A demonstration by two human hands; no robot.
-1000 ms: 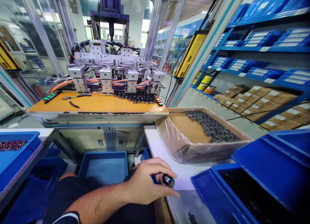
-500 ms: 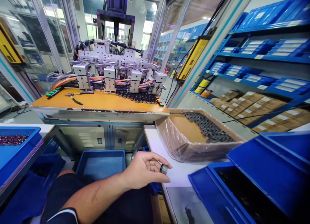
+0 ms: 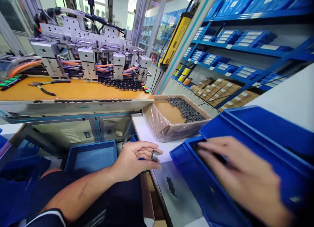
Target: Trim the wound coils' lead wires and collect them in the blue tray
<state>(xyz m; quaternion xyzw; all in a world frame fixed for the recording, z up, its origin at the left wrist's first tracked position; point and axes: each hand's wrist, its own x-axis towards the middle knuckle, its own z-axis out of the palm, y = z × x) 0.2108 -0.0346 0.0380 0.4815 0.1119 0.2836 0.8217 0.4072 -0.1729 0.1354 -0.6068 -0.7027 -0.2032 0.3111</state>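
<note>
My left hand is held in front of me, closed on a small grey metal ring with a dark end. The ring sits between the thumb and fingers, above the edge of the white side table. At the right, my right hand reaches over a blue bin with dark contents. Motion blurs its fingers, so I cannot make out whether they hold anything. Under the bin's left side lies a grey sheet with a black smudge.
A plastic-lined carton of dark round parts stands behind the bin. Ahead, a metal fixture rises over an orange work surface with pliers and rows of black parts. A blue tray sits low down.
The view has turned right and come closer to the bins. My right hand has entered from the right, over the blue bin. My left hand still holds the ring.
</note>
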